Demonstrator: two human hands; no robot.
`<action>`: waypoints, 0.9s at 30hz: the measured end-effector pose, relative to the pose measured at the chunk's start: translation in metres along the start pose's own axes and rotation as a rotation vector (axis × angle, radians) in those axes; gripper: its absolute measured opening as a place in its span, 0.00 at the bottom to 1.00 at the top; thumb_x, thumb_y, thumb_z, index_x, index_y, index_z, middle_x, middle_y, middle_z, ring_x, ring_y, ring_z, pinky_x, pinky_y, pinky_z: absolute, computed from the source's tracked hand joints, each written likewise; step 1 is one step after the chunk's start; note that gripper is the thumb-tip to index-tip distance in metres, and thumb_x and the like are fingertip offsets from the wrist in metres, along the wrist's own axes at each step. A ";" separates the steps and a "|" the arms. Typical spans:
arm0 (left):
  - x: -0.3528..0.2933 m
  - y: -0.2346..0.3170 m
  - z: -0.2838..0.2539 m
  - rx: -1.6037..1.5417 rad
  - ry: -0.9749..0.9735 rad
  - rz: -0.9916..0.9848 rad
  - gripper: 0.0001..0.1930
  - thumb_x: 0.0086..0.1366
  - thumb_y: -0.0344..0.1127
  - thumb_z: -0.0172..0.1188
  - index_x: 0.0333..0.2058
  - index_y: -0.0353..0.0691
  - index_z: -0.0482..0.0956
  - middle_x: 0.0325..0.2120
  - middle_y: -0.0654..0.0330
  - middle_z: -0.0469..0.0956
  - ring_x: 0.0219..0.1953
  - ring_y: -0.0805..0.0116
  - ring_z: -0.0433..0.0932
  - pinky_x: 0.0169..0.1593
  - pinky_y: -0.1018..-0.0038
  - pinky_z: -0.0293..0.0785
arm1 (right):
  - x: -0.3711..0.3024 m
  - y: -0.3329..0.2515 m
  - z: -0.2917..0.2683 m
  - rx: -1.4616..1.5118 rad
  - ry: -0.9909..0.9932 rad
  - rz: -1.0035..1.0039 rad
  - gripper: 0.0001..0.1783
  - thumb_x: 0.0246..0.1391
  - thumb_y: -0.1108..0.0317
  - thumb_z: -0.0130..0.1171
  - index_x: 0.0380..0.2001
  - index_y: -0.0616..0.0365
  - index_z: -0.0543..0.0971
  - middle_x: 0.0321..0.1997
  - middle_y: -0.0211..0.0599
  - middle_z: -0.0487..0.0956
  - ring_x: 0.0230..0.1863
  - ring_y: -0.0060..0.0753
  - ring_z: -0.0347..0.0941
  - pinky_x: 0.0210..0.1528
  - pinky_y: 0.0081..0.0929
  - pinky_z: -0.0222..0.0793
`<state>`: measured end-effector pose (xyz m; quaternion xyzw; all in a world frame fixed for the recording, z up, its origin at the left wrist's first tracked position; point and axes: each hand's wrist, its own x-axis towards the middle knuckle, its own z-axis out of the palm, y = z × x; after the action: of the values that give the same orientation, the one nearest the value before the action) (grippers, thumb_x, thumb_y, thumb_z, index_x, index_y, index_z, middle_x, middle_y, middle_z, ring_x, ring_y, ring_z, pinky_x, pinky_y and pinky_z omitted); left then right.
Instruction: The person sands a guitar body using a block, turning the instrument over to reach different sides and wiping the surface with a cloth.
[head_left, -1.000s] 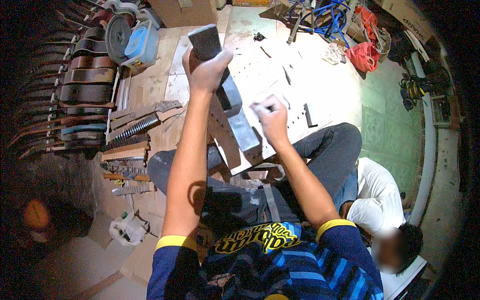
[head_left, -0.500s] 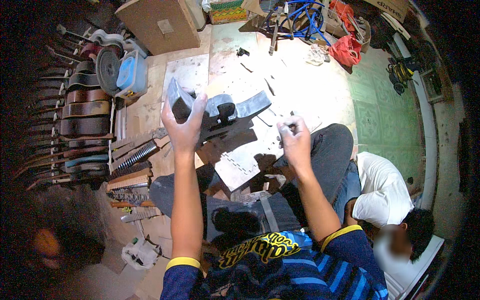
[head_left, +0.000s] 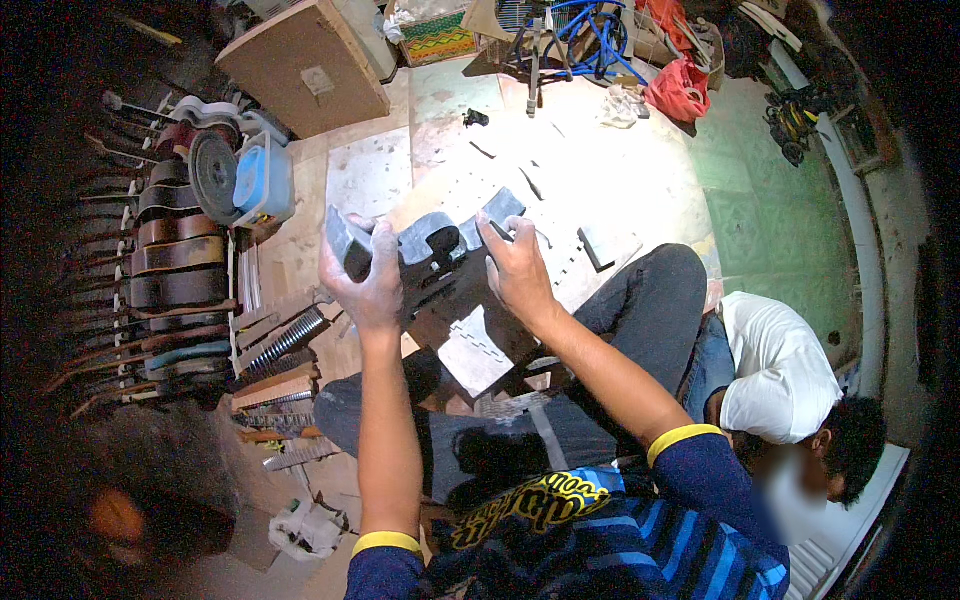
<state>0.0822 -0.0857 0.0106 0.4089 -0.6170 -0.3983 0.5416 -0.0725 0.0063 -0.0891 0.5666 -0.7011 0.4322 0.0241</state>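
A dusty grey-blue workpiece with a wavy, curved edge is held above my lap, its darker side facing me. My left hand grips its left end, thumb on one side and fingers on the other. Over by the right end of this piece, my right hand pinches a small dark strip between thumb and fingers. Whether the strip touches the workpiece I cannot tell. On the floor to the right lies a dark-edged block. A white board with dark dashes sits below the workpiece.
Several guitars stand in a row at the left, beside a plastic tub with a blue container. Large springs and wooden pieces lie near my left knee. Another person in a white shirt is close on my right. Blue tubing lies at the back.
My right hand has moved left, from near the floor block to the right end of the workpiece, and now shows a small dark strip. My left hand keeps its grip.
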 end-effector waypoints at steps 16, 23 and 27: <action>0.002 -0.016 -0.018 -0.120 0.369 -0.110 0.29 0.59 0.32 0.67 0.55 0.27 0.65 0.42 0.53 0.77 0.42 0.69 0.76 0.49 0.69 0.73 | 0.025 0.002 0.001 0.070 -0.033 -0.042 0.35 0.46 0.81 0.59 0.61 0.52 0.72 0.38 0.48 0.74 0.38 0.49 0.74 0.41 0.42 0.72; -0.001 -0.007 0.001 0.036 0.367 -0.015 0.23 0.60 0.35 0.66 0.49 0.27 0.71 0.38 0.55 0.77 0.39 0.69 0.76 0.47 0.70 0.75 | 0.005 -0.006 0.023 0.275 -0.179 0.080 0.36 0.52 0.78 0.53 0.66 0.51 0.65 0.35 0.47 0.74 0.35 0.45 0.73 0.39 0.41 0.71; 0.006 0.002 -0.001 -0.027 0.308 -0.028 0.21 0.63 0.33 0.65 0.50 0.28 0.70 0.39 0.55 0.76 0.40 0.68 0.76 0.46 0.71 0.73 | 0.039 0.000 -0.016 1.547 -0.634 0.825 0.35 0.62 0.71 0.43 0.72 0.46 0.55 0.23 0.21 0.65 0.18 0.13 0.59 0.20 0.13 0.60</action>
<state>0.0825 -0.0906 0.0142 0.4662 -0.5154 -0.3467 0.6299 -0.0938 -0.0133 -0.0588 0.2229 -0.3377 0.5787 -0.7081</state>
